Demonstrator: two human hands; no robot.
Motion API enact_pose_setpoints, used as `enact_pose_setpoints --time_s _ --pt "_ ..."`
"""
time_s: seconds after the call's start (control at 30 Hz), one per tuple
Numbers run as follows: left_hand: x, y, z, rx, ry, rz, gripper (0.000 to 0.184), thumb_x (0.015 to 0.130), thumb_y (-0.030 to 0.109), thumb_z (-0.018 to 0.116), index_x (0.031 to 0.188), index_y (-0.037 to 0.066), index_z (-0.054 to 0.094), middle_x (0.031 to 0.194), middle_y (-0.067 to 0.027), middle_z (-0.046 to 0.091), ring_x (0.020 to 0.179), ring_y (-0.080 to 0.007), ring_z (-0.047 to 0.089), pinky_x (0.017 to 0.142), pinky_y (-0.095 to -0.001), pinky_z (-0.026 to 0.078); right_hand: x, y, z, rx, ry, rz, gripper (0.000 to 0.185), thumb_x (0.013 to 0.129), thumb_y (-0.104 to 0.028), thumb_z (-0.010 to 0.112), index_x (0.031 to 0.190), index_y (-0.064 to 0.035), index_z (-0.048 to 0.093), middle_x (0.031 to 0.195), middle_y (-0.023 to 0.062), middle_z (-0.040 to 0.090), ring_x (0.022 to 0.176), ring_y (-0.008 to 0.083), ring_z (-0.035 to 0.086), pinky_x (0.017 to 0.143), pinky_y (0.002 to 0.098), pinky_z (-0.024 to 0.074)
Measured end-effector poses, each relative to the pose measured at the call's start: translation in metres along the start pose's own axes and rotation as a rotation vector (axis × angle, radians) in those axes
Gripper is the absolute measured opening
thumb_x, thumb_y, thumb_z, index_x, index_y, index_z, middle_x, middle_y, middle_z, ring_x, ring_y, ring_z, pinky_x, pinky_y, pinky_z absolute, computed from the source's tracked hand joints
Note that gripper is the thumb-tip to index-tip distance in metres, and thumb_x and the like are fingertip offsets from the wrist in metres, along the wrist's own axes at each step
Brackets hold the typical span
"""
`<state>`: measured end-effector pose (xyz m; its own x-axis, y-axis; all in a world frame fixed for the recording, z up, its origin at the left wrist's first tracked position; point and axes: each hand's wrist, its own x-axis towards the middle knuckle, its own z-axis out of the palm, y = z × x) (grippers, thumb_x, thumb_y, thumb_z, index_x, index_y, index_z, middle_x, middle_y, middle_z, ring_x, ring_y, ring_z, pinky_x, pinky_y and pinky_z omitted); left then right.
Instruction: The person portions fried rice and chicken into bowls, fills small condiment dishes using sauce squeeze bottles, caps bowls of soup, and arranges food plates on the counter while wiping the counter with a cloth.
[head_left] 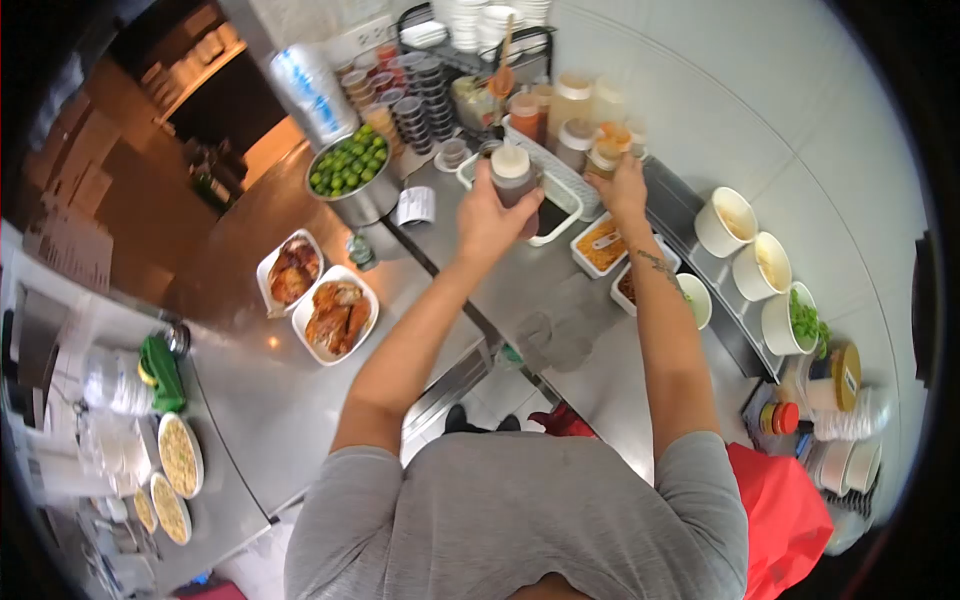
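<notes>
My left hand (487,215) is wrapped round a squeeze bottle (513,172) of dark sauce with a pale cap, held above a white tray (569,215). Farther right, my right hand (622,188) closes on an orange-topped bottle (605,155) at the back of the counter; blur hides some of its shape. Beside that bottle stand a grey-brown bottle (575,143) and a tall bottle of pale yellow sauce (571,100). Below my right hand is a white container of orange shreds (598,247) with a spoon in it.
A steel pot of limes (366,200) and two white dishes of roast chicken (290,268) (337,315) stand at left. White tubs (726,222) line a dark ledge at right. Stacked sauce cups (410,120) fill the back. A grey cloth (560,340) lies on the steel counter.
</notes>
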<state>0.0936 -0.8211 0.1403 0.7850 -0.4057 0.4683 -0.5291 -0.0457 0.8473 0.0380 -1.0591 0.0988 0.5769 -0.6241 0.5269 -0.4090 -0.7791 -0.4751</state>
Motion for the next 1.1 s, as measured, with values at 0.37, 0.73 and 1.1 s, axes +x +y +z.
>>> enact_pose_setpoints --time_s 0.37,0.73,1.1 --pt "-0.046 0.048 -0.29 1.437 -1.117 -0.354 0.031 0.059 0.026 0.067 0.088 0.013 0.067 0.072 -0.0116 0.065 0.074 -0.0285 0.064 0.064 -0.0393 0.048 -0.154 -0.089 -0.071 0.483 -0.439 0.028 0.02 0.081 -0.01 0.06 0.1 -0.0028 0.06 0.078 0.0089 0.057 0.072 0.026 0.055 0.065 0.0355 0.0442" --pt "-0.058 -0.001 -0.307 1.515 -1.106 -0.297 0.022 0.062 0.021 0.067 0.085 0.02 0.067 0.076 -0.0056 0.067 0.075 -0.022 0.065 0.065 -0.0355 0.049 -0.208 -0.046 0.008 -0.126 -0.134 -0.082 0.012 0.072 -0.016 0.059 0.082 -0.0097 0.056 0.08 0.0081 0.054 0.079 0.0293 0.053 0.071 0.0422 0.0436" --pt "-0.023 -0.028 -0.407 1.077 -0.641 -0.507 0.054 0.053 0.025 0.075 0.103 0.01 0.063 0.086 -0.0139 0.067 0.086 -0.0293 0.064 0.076 -0.0395 0.049 -0.203 -0.054 0.013 -0.199 -0.119 -0.048 0.015 0.071 -0.021 0.063 0.08 -0.012 0.055 0.083 0.0069 0.055 0.081 0.029 0.054 0.07 0.0413 0.0438"
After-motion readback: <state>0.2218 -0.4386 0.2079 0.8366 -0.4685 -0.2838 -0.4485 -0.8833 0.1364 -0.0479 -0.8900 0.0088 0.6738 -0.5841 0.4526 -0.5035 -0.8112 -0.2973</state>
